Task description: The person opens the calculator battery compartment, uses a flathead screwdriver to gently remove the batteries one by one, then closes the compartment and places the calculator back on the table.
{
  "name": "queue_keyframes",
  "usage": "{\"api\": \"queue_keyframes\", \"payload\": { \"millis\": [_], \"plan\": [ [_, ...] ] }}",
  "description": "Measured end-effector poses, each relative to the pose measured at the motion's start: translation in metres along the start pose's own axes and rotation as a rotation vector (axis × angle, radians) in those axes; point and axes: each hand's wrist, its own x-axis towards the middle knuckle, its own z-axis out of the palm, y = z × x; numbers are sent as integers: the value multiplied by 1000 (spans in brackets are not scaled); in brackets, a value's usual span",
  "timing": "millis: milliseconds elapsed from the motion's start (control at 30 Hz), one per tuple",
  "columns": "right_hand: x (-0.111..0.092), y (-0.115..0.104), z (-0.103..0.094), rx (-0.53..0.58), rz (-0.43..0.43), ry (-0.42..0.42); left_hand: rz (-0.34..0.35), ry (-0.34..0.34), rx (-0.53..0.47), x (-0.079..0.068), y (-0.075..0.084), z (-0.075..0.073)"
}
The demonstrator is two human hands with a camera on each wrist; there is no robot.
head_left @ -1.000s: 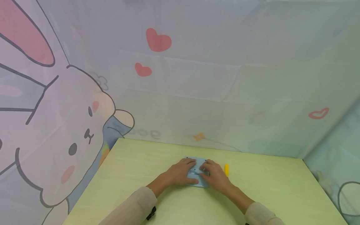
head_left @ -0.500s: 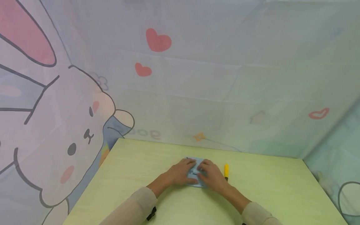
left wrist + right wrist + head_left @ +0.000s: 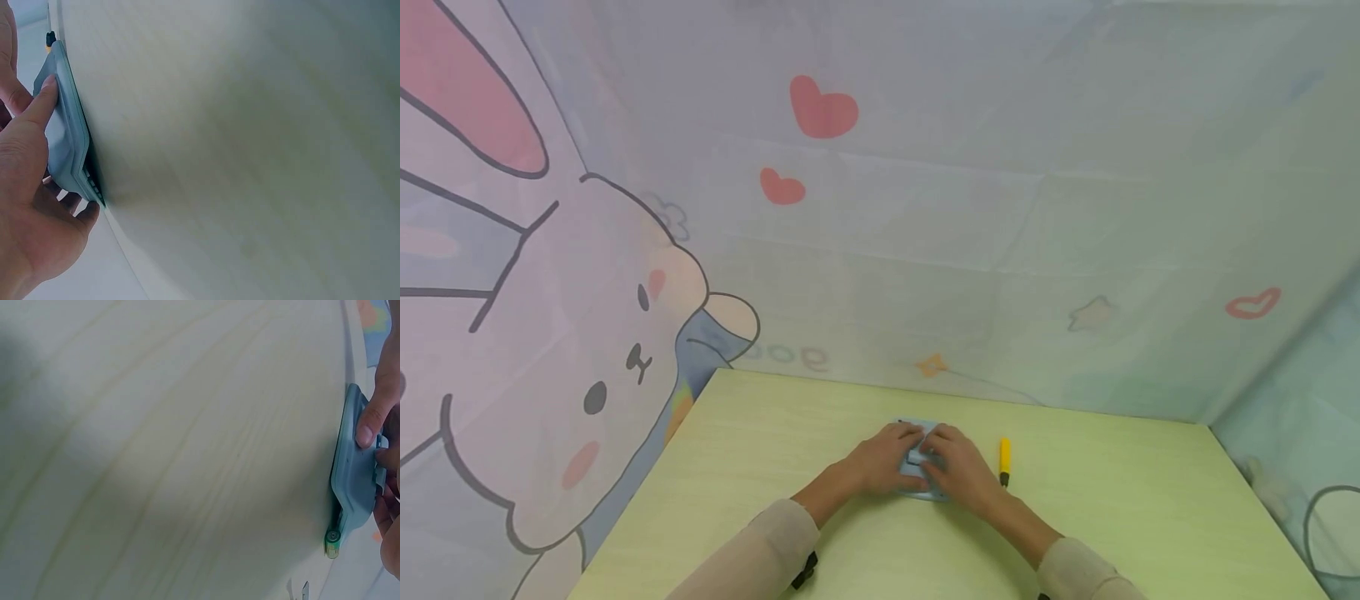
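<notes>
A light-blue flat plastic device (image 3: 928, 493) lies on the table between both hands; its exact kind cannot be told. My left hand (image 3: 876, 460) grips its left side, thumb (image 3: 42, 103) on the near part and fingers round the far edge. From the right, my right hand (image 3: 966, 469) reaches over it. A small light-blue cover piece (image 3: 380, 478) stands up from the device's upper face, and the right fingers pinch at it; the thumb (image 3: 369, 428) rests on the body. The right fingertips are partly hidden in the head view.
A yellow-handled tool with a black collar (image 3: 1004, 457) lies just right of the right hand, possibly a screwdriver. A green battery (image 3: 332, 544) shows beside the device's end. Behind the pale yellow-green table (image 3: 1112, 483) hangs a printed cloth (image 3: 1000, 208).
My right hand has moved slightly left over the device, uncovering the black end of the yellow tool. The small cover piece seems shifted left too. The left hand stays in place.
</notes>
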Motion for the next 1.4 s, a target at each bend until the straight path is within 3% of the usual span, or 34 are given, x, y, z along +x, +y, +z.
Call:
{"api": "queue_keyframes", "payload": {
  "millis": [400, 700, 1400],
  "plan": [
    [3, -2, 1, 23, -5, -11, -6, 2, -33, -2, 0, -1],
    [5, -1, 0, 93, 91, -47, -19, 4, -57, -4, 3, -3],
    [10, 0, -4, 142, 122, -38, -21, 18, -66, -2, 3, -6]
  ]
}}
